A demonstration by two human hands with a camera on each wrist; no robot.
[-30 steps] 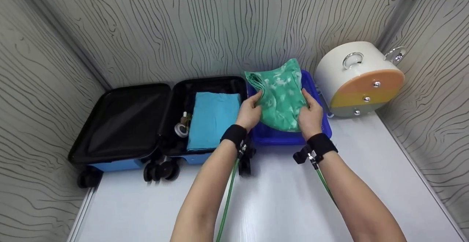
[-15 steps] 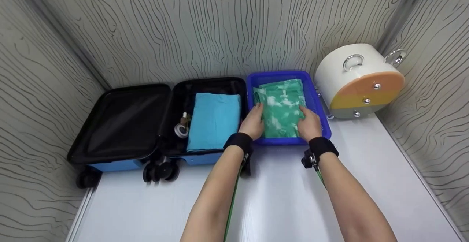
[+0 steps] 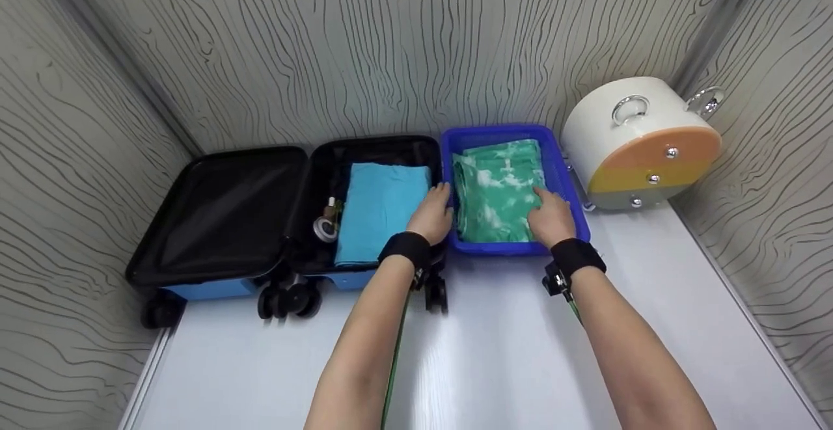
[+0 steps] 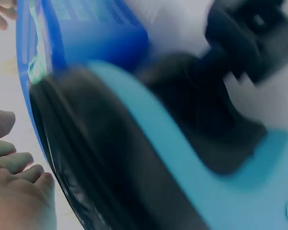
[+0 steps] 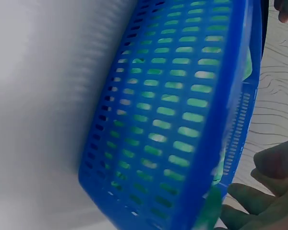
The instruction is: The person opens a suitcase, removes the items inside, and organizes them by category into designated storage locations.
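Observation:
A folded green-and-white tie-dye cloth (image 3: 501, 189) lies in a blue plastic basket (image 3: 500, 248). My right hand (image 3: 552, 218) is over the basket's right side, its fingertips by the cloth's right edge; the right wrist view shows loosely spread fingers (image 5: 252, 199), with no cloth pinched. My left hand (image 3: 433, 214) hovers above the right rim of the suitcase (image 3: 372, 147), beside the basket's left rim. Its fingers are relaxed and hold nothing. Inside that suitcase half lies a folded light-blue cloth (image 3: 381, 212).
Small bottles (image 3: 330, 209) and a round white-topped item (image 3: 325, 229) sit left of the blue cloth. The suitcase's black lid half (image 3: 224, 215) lies open farther left. A white drum-shaped cabinet (image 3: 641, 140) with coloured drawers stands right of the basket. A patterned wall (image 3: 390, 46) rises behind.
The green cloth, held up in both hands a second ago, now lies in the basket. Both hands have let go, and the left hand has moved left over the suitcase rim.

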